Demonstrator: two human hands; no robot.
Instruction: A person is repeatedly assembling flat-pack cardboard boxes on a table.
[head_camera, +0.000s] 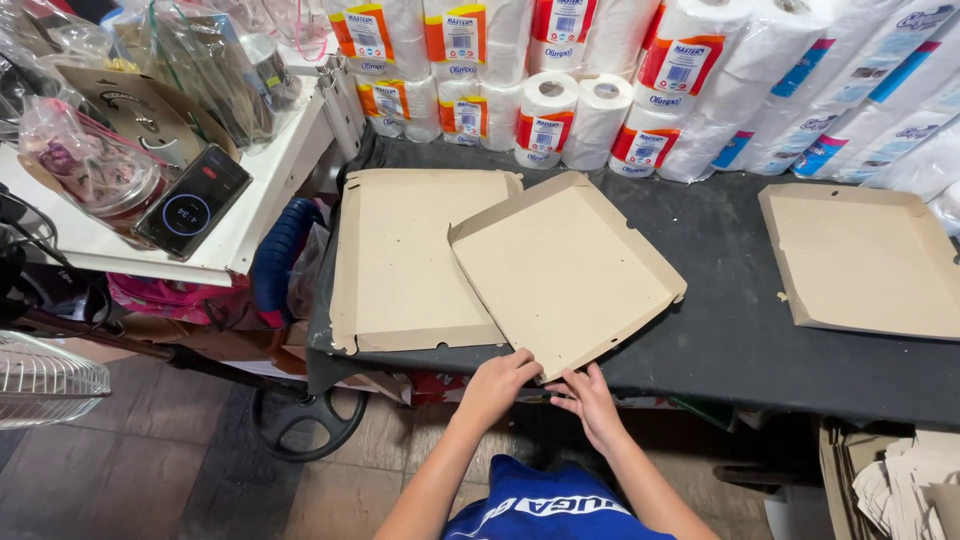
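At the far left a white shelf (262, 215) carries clear bags (90, 165) and a phone (192, 200) lying face up with its screen lit. Below it, near the floor, a wire fan grille (45, 380) shows at the left edge.

A dark table (730, 320) fills the middle. On its left part lies a flat cardboard tray (400, 260). A second tray (565, 270), turned at an angle, overlaps the first one's right side, and its near corner juts over the table's near edge.

The left hand (498, 385) pinches that near corner from the left, fingers curled narrowly on the cardboard edge. The right hand (590, 398) is just beside it, fingers half spread, fingertips touching the same corner from below right.

Along the far edge stand rolls of paper (600, 90) in wrappers. On the right of the table a third tray (865, 258) lies flat, well apart from the hands. A cardboard stack (905, 480) sits near the floor at the right.
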